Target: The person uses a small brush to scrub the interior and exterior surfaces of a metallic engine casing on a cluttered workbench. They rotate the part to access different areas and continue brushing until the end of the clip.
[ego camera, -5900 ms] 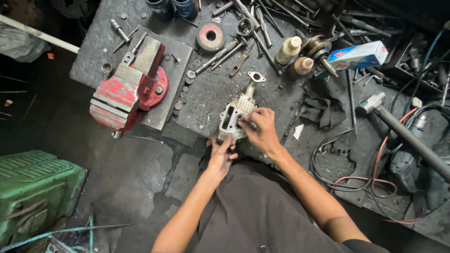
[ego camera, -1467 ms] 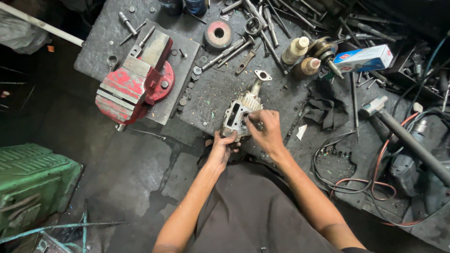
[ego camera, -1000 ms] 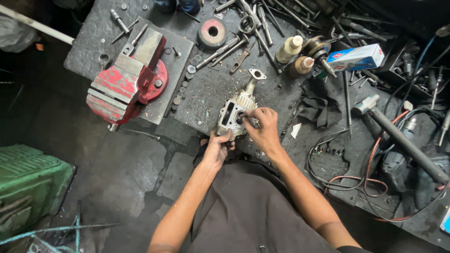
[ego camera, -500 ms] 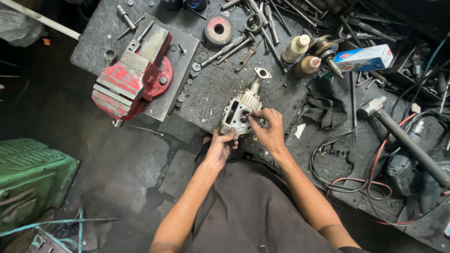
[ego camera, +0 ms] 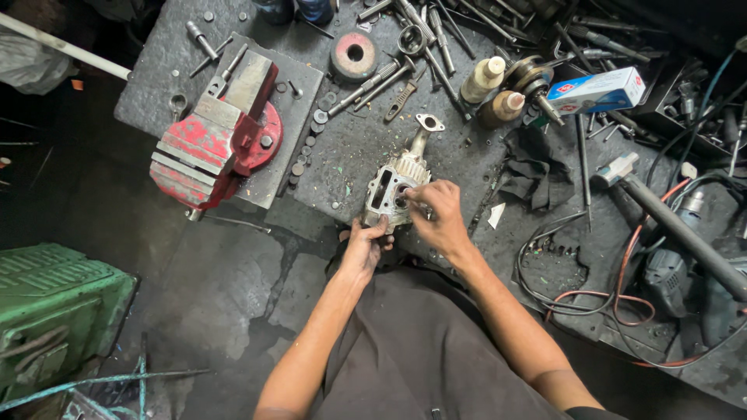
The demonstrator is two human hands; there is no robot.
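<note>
Workbench (ego camera: 350,155) is a proper mess, dark and greasy, running across the top half of the frame. Dead centre sits a finned metal engine casting (ego camera: 393,187) with a flanged pipe sticking up from it toward the top. The left hand (ego camera: 364,247) is wrapped around the casting's lower end, fingers curled tight on it, right at the bench's near edge. The right hand (ego camera: 437,218) comes in from the right side, fingertips pinched together at the face of the casting; looks like there's something small between them, but from here I honestly can't tell what.

Over in the upper left of the frame there's a red bench vise (ego camera: 214,140) bolted down, well apart from the hands. Top centre has a grinding disc (ego camera: 354,54) and a scatter of wrenches (ego camera: 424,39). Two small bottles (ego camera: 494,89) stand just right of those, and a white and blue box (ego camera: 595,89) beside them. Hammer (ego camera: 669,222) lies far right, black rag (ego camera: 533,167) near the right hand, green crate (ego camera: 54,311) lower left.
</note>
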